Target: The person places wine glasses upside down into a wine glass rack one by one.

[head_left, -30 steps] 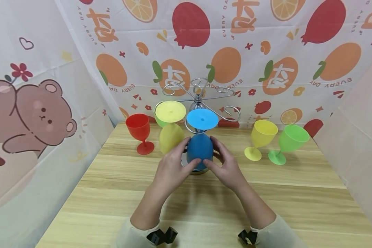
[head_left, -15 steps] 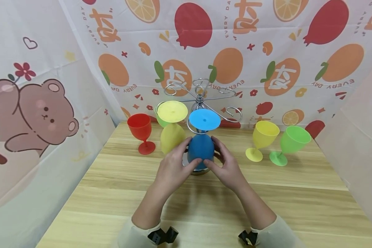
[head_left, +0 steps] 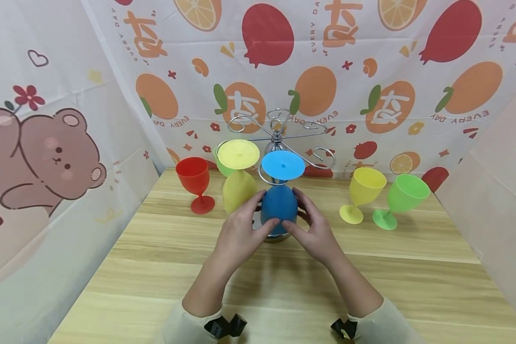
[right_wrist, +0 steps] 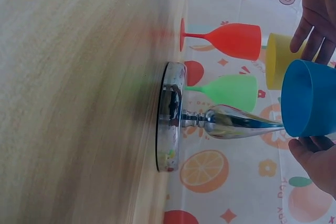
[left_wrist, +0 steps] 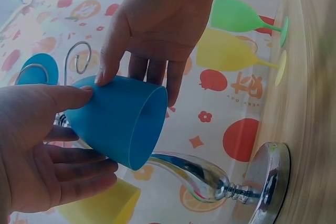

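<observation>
A blue plastic goblet (head_left: 279, 208) hangs upside down from a curled arm of a chrome stand (head_left: 276, 137), its round foot on top. My left hand (head_left: 241, 231) holds the bowl from the left, and my right hand (head_left: 313, 231) from the right. Both thumbs press the near side, almost meeting, while the other fingers reach round the sides. Seen from the left wrist, the rim of the blue goblet (left_wrist: 118, 121) opens toward the table, well above the stand's base (left_wrist: 270, 184). Left of it a yellow goblet (head_left: 239, 191) also hangs inverted.
On the wooden tabletop (head_left: 155, 277) a red goblet (head_left: 195, 179) stands at left, with a partly hidden green goblet (right_wrist: 231, 92) behind the hanging yellow one. A second yellow goblet (head_left: 365, 186) and another green goblet (head_left: 406, 193) stand at right. Printed cloth (head_left: 309, 28) backs the table.
The head view has shifted slightly. Both hands keep their hold on the blue goblet, and it has not visibly moved on the stand.
</observation>
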`<state>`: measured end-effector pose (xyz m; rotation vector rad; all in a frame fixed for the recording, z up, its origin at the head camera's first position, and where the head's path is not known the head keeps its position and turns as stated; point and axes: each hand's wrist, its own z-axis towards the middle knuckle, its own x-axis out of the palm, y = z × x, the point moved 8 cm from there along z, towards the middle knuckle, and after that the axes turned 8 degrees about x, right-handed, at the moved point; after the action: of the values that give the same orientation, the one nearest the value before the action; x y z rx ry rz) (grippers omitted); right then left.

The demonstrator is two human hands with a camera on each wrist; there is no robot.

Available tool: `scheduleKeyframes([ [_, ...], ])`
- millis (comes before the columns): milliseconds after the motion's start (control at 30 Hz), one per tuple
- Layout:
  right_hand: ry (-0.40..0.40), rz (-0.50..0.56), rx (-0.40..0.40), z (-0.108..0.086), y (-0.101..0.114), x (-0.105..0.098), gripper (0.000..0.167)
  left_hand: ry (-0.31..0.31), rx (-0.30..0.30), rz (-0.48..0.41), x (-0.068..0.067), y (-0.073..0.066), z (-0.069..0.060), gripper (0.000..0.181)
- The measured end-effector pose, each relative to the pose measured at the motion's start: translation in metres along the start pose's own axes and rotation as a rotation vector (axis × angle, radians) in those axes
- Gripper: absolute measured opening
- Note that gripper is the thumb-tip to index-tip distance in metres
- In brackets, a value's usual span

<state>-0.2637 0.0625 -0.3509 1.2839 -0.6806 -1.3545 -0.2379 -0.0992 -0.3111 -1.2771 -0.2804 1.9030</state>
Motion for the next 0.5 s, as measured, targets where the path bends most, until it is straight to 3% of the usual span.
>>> scheduleKeyframes([
  [500, 0.004, 0.003, 0.017, 0.0029, -0.0018, 0.0023, 0.072, -0.002, -0.003, -0.006, -0.0017, 0.0031, 0.0, 0.071],
])
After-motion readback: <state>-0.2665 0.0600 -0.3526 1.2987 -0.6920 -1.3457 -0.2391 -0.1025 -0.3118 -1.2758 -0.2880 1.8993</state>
